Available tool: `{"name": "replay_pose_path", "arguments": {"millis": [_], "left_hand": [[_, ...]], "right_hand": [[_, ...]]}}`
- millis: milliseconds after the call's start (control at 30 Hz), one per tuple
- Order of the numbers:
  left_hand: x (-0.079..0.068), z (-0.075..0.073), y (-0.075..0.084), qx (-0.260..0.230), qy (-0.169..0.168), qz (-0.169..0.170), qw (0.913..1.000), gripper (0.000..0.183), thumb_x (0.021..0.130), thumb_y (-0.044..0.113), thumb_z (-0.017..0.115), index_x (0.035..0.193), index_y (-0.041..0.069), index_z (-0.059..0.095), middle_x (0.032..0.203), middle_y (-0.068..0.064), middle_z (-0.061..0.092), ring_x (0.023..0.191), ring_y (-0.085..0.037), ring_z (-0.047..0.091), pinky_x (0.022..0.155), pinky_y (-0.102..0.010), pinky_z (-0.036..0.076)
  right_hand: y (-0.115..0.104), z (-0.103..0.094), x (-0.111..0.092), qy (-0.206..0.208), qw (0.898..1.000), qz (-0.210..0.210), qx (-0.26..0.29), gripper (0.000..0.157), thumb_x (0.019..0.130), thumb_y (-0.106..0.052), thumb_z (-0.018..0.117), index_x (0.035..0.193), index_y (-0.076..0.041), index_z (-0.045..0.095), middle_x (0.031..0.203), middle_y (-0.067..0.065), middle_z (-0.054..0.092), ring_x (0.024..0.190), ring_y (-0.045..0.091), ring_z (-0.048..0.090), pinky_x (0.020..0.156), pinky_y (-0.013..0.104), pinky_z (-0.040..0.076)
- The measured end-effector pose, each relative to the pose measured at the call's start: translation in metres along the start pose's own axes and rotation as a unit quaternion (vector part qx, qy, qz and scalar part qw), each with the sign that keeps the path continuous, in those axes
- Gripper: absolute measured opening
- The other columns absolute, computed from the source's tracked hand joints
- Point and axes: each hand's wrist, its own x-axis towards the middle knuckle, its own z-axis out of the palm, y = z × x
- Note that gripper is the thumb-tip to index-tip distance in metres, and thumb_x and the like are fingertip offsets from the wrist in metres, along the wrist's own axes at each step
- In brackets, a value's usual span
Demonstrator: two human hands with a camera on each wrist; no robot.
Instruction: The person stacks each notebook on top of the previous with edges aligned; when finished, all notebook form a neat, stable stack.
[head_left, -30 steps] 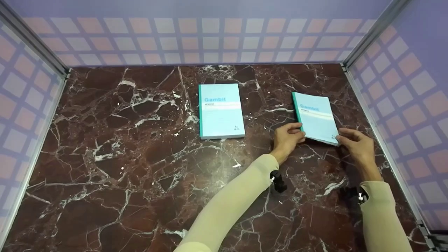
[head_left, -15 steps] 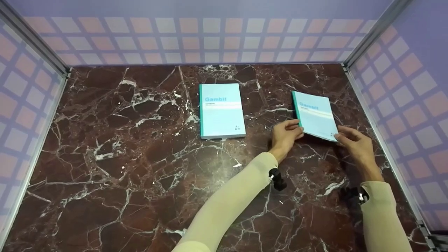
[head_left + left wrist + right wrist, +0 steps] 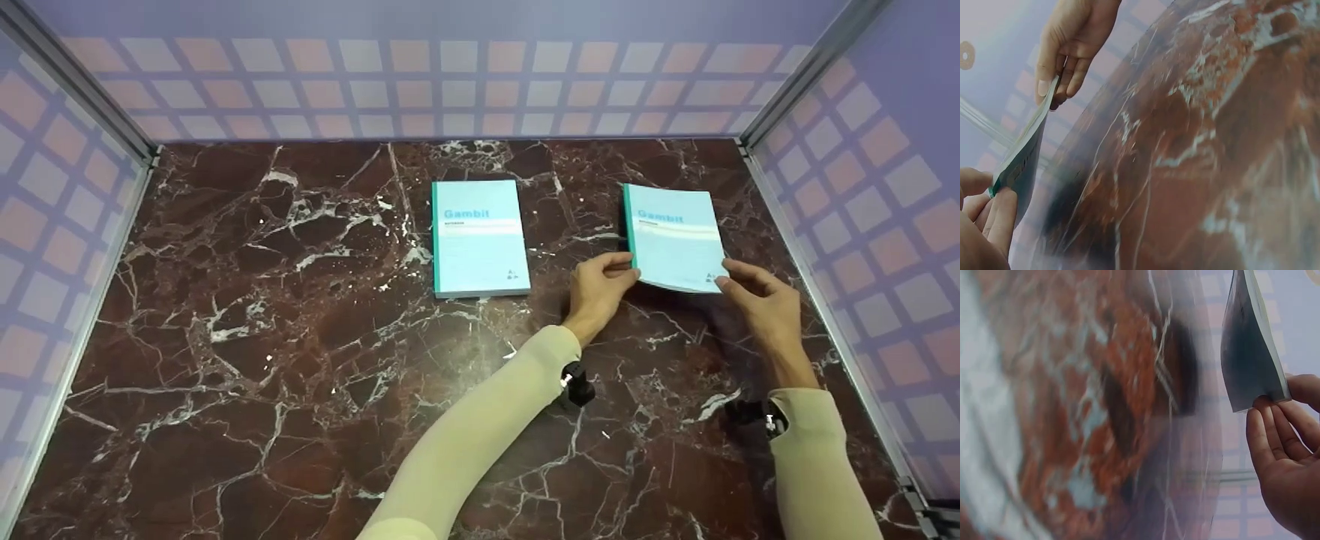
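Note:
A light blue notebook (image 3: 675, 240) with a green spine is held above the table at the right, its cover marked "Gambit". My left hand (image 3: 598, 289) pinches the spine side near its lower corner. At the opposite lower corner, my right hand (image 3: 769, 304) pinches the edge between thumb and fingers. Both wrist views show the notebook (image 3: 1024, 152) raised off the surface and slightly bowed, with the thumb on one face and fingers on the other. A second, matching notebook (image 3: 481, 247) lies flat to the left, spine on its left side.
The dark red marbled table (image 3: 262, 390) spreads out under both notebooks. Purple walls with pink and white squares enclose it at the back (image 3: 480, 90), left and right (image 3: 862, 210), joined by metal rails. The right hand is close to the right wall.
Both hands have lifted the right notebook and shifted it slightly away from me and to the left, turning it straighter. The other notebook has stayed in place; the head view has moved a little.

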Motion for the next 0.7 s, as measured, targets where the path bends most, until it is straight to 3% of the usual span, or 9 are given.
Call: {"name": "replay_pose_path", "arguments": {"millis": [200,400,700], "left_hand": [[0.0,-0.023,0.005,0.023,-0.007,0.034,0.9991,0.025,0.097,0.009,0.081,0.122,0.007,0.08,0.106,-0.003,0.08,0.09,0.0,0.072,0.078,-0.017,0.059],[0.0,-0.054,0.009,0.049,-0.009,0.061,0.9969,0.025,0.097,0.009,0.08,0.122,0.006,0.079,0.109,-0.004,0.08,0.092,-0.002,0.072,0.08,-0.018,0.059],[-0.005,-0.102,0.015,0.054,-0.009,0.081,0.9952,0.027,0.097,0.007,0.08,0.123,0.002,0.078,0.115,-0.008,0.079,0.097,-0.008,0.074,0.085,-0.02,0.06]], "right_hand": [[-0.013,0.015,0.002,-0.003,0.999,-0.033,0.028,0.039,0.098,-0.005,0.077,0.132,0.011,0.068,0.109,-0.005,0.078,0.092,0.006,0.069,0.078,0.012,0.056],[-0.025,0.036,0.002,-0.024,0.998,-0.057,0.023,0.039,0.098,-0.006,0.077,0.132,0.012,0.068,0.111,0.002,0.078,0.09,0.007,0.068,0.076,0.014,0.056],[-0.011,0.071,0.018,-0.046,0.994,-0.078,0.058,0.038,0.096,-0.005,0.08,0.131,0.008,0.071,0.12,0.004,0.077,0.098,0.009,0.07,0.082,0.016,0.057]]}}
